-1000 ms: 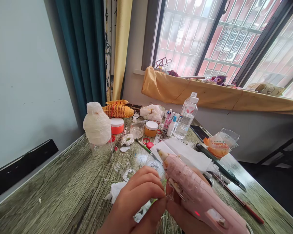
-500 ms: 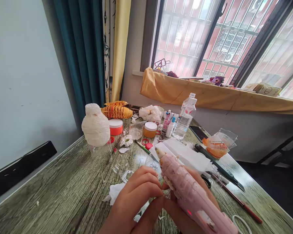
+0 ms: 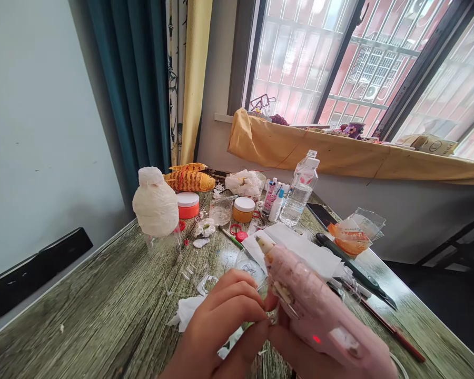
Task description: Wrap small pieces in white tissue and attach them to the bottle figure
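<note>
My right hand (image 3: pixel 290 347) is closed around a pink hot glue gun (image 3: pixel 304 287), which covers most of that hand. The gun's nozzle points up and to the left, and a small red light glows on its body. My left hand (image 3: pixel 229 316) has its fingers bent and pinched together, touching the right hand's fingertips. Something small and clear shows between the fingertips, too hidden to name. Under the left hand lies a crumpled white tissue (image 3: pixel 187 310). Beyond the nozzle are white paper sheets (image 3: pixel 300 247) and a red cap (image 3: pixel 241 236).
A wrapped cream form (image 3: pixel 156 205) stands at the left, near an orange patterned fish (image 3: pixel 191 181). Farther back are a red jar (image 3: pixel 187 209), a yellow jar (image 3: pixel 243 211) and a water bottle (image 3: pixel 298 197). At right lie dark green scissors-like pliers (image 3: pixel 355 271) and a brown stick (image 3: pixel 395 331).
The glue gun has shifted slightly to the right, and its body hides more of my right hand. My left hand has stayed almost in place, with its fingers still pinched.
</note>
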Demonstrator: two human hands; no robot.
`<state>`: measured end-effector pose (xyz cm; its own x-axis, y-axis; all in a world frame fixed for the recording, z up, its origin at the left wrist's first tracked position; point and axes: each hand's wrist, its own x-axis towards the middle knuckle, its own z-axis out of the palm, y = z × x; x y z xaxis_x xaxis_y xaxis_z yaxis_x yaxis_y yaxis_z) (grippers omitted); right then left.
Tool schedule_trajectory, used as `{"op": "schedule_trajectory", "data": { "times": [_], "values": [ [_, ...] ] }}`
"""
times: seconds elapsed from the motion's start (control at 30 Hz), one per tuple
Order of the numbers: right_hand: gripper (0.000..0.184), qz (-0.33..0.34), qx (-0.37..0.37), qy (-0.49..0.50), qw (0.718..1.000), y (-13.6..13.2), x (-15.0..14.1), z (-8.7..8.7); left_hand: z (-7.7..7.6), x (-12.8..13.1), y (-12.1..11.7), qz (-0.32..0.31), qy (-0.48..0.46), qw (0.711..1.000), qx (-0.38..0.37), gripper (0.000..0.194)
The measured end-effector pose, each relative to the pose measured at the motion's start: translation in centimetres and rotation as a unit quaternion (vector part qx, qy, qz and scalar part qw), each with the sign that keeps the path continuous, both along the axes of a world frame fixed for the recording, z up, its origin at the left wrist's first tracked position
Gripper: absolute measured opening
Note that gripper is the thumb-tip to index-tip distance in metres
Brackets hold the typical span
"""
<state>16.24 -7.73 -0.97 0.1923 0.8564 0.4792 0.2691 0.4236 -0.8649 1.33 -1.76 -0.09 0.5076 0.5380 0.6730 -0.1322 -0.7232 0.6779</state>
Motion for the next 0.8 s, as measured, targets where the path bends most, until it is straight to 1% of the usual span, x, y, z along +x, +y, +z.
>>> {"op": "schedule_trajectory", "data": {
  "times": [0.13,0.23,0.3,0.47,0.57,0.7,0.8],
  "values": [
    [0.037,-0.032,-0.031,0.015,0.999,0.2,0.2,0.1,-0.1,0.2,0.0,-0.001,-0.004,1.0,0.01,0.023],
    [0.038,-0.027,-0.06,0.038,0.997,0.2,0.4,0.4,-0.2,0.1,-0.2,0.012,-0.003,1.0,0.023,0.026],
    [0.038,-0.009,-0.048,0.048,0.998,0.3,0.5,0.4,-0.3,0.0,-0.3,0.017,0.0,0.999,0.032,0.026],
    [0.041,0.041,0.029,0.059,0.997,0.8,0.5,0.1,-0.1,-0.1,-0.4,0.032,0.01,0.999,0.035,0.025],
    [0.04,0.047,0.043,0.057,0.996,0.9,0.3,-0.1,0.1,-0.2,-0.3,0.032,0.015,0.999,0.038,0.024],
    [0.036,0.042,0.016,0.032,0.998,0.7,1.0,-0.5,0.1,-0.1,-0.3,0.028,0.015,0.999,0.027,0.024],
    [0.023,0.054,-0.021,-0.003,0.998,0.6,2.2,-1.0,-0.1,0.0,-0.3,0.014,0.008,1.0,0.011,0.022]
  ]
}}
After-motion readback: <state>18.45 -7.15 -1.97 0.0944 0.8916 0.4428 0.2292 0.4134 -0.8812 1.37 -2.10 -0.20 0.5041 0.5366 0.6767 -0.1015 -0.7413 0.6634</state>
